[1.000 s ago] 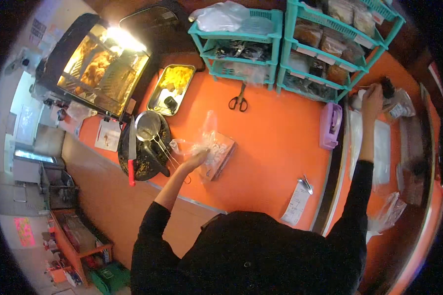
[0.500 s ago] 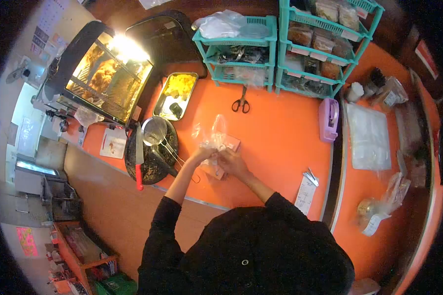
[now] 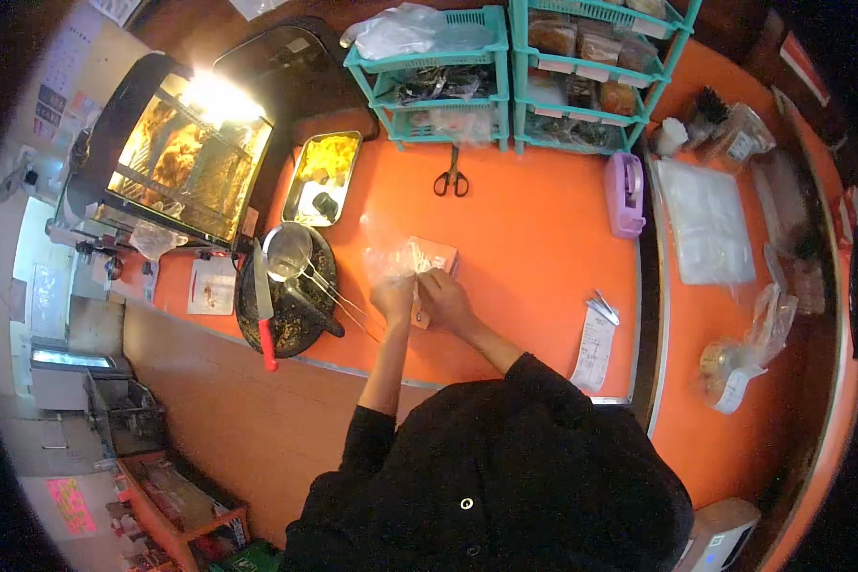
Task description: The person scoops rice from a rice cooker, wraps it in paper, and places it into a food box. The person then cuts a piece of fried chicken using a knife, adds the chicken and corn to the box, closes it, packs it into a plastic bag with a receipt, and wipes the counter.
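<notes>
My left hand (image 3: 393,299) is closed on a piece of thin clear plastic (image 3: 387,262), which spreads out above the fingers. It looks like a bag or a glove; I cannot tell which. Close beside it, my right hand (image 3: 445,299) pinches at the gathered edge of the same plastic, its fingertips meeting the left hand's. Beneath and behind both hands, a small pale pinkish box (image 3: 439,254) rests on the orange counter (image 3: 520,272), partly hidden by the hands and plastic. White material shows at the top of the box.
On the left, a knife (image 3: 264,296) and a strainer (image 3: 289,253) lie over a dark round pan (image 3: 300,324), near a metal tray (image 3: 307,217) of yellow food. Scissors (image 3: 451,179) lie behind; teal racks (image 3: 505,95), a purple tape dispenser (image 3: 625,195) and a receipt (image 3: 594,351) are rightward.
My left forearm has swung more upright, and the left hand is lower with the plastic spread to its upper left. More of the box's top shows. The whole view has shifted slightly.
</notes>
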A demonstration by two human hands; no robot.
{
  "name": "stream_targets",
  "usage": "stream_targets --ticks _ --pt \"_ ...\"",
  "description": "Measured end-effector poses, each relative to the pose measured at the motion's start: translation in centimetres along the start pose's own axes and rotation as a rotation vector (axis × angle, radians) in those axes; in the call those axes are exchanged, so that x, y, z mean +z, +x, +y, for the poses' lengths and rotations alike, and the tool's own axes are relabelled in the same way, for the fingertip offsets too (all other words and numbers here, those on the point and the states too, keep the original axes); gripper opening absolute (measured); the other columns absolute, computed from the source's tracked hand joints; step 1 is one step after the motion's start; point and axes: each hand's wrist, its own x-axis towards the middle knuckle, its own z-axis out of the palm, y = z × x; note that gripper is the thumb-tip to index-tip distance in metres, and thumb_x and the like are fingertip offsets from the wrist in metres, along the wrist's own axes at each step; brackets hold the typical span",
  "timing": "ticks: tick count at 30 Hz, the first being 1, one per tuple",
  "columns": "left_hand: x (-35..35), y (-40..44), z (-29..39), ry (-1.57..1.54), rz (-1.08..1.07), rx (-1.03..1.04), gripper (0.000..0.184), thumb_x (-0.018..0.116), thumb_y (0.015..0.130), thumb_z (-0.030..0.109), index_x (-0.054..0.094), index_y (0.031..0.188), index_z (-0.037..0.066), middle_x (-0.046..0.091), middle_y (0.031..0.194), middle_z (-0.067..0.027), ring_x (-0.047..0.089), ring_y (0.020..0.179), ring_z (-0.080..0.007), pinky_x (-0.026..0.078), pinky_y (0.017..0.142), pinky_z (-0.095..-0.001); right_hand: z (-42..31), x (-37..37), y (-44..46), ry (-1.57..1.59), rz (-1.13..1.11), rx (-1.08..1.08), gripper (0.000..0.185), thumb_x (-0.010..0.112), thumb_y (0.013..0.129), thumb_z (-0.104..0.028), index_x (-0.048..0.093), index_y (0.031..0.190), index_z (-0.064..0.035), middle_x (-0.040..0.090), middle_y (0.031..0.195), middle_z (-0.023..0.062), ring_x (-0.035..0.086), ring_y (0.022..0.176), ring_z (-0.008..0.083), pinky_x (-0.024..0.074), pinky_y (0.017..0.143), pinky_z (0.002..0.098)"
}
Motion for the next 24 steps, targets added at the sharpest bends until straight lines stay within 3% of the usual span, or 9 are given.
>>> stream_targets --ticks 1,3,6,7,9,13,20,22,24 --pt "-0.4 -0.5 1.0 0.005 0.034 0.058 0.019 0.068 0.068 0.014 0.061 0.067 -0.003 0.060 0.061 -0.0110 0.055 0.049 -0.0182 0.046 0.050 -0.0325 0.0 0.1 -0.1 0.005 0.040 -0.037 0.015 0.060 0.079 -0.007 0.054 0.092 -0.0010 0.055 0.085 0.0135 0.058 0.074 0.0318 0.0483 0.059 0.0389" --pt "0.0 -2.4 3.9 -0.706 0.385 -0.352 0.010 0.067 0.071 0.004 0.061 0.067 -0.003 0.061 0.067 -0.0068 0.055 0.055 -0.0135 0.046 0.052 -0.0291 -0.1 0.3 0.0 0.095 0.015 0.078 0.016 0.060 0.080 -0.007 0.056 0.094 -0.0007 0.056 0.087 0.0130 0.059 0.075 0.0307 0.0489 0.061 0.0376" --pt "0.3 -2.1 4.0 -0.948 0.396 -0.280 0.005 0.068 0.072 -0.001 0.064 0.075 -0.001 0.064 0.076 -0.0040 0.057 0.062 -0.0120 0.047 0.055 -0.0285 0.1 0.5 0.6 0.240 -0.008 0.237 0.014 0.060 0.081 -0.008 0.058 0.093 -0.0004 0.057 0.088 0.0117 0.061 0.076 0.0268 0.0494 0.063 0.0347" --pt "0.0 -2.0 3.7 -0.950 0.401 -0.284 0.005 0.068 0.072 -0.001 0.064 0.075 -0.001 0.064 0.076 -0.0040 0.057 0.062 -0.0120 0.047 0.055 -0.0285 0.3 0.5 1.0 0.298 -0.003 0.283 0.012 0.060 0.081 -0.009 0.059 0.090 -0.0004 0.058 0.088 0.0109 0.062 0.076 0.0241 0.0494 0.063 0.0331" --pt "-1.3 -1.5 3.4 -0.814 0.051 -0.305 0.016 0.072 0.071 0.005 0.065 0.085 -0.001 0.064 0.080 -0.0050 0.058 0.068 -0.0122 0.048 0.059 -0.0279 1.3 1.4 2.0 0.288 0.034 0.319 0.012 0.060 0.081 -0.009 0.060 0.090 -0.0004 0.059 0.085 0.0104 0.061 0.073 0.0212 0.0491 0.063 0.0315" --pt "-1.6 -1.0 3.4 -0.731 -0.037 -0.359 0.022 0.072 0.072 0.008 0.066 0.092 -0.001 0.064 0.080 -0.0045 0.059 0.070 -0.0126 0.049 0.059 -0.0280 2.2 0.4 4.0 0.390 -0.020 0.539 0.012 0.060 0.078 -0.010 0.063 0.086 -0.0015 0.063 0.073 0.0090 0.061 0.067 0.0158 0.0488 0.063 0.0290" --pt "-0.3 -1.2 1.1 -0.824 -0.139 -0.290 0.026 0.066 0.076 0.006 0.061 0.102 0.001 0.063 0.091 -0.0049 0.059 0.076 -0.0138 0.048 0.065 -0.0275 3.6 -1.3 4.3 0.283 -0.335 0.443 0.013 0.065 0.071 -0.015 0.064 0.079 -0.0041 0.064 0.068 0.0072 0.062 0.064 0.0133 0.0496 0.062 0.0286" --pt "-0.3 -1.0 0.7 -0.785 -0.123 -0.094 0.028 0.062 0.081 0.007 0.059 0.107 0.002 0.061 0.098 -0.0045 0.058 0.083 -0.0136 0.048 0.069 -0.0266 4.0 -1.0 4.2 0.334 -0.355 0.406 0.015 0.066 0.069 -0.016 0.065 0.080 -0.0055 0.064 0.069 0.0074 0.062 0.064 0.0135 0.0497 0.061 0.0298" --pt "0.0 -1.1 -0.3 -0.870 -0.205 -0.282 0.029 0.060 0.084 0.009 0.057 0.112 0.003 0.060 0.103 -0.0046 0.056 0.088 -0.0128 0.048 0.073 -0.0267 4.1 -0.9 4.2 0.395 -0.316 0.448 0.016 0.067 0.068 -0.017 0.065 0.080 -0.0059 0.064 0.070 0.0078 0.063 0.065 0.0151 0.0496 0.061 0.0306"
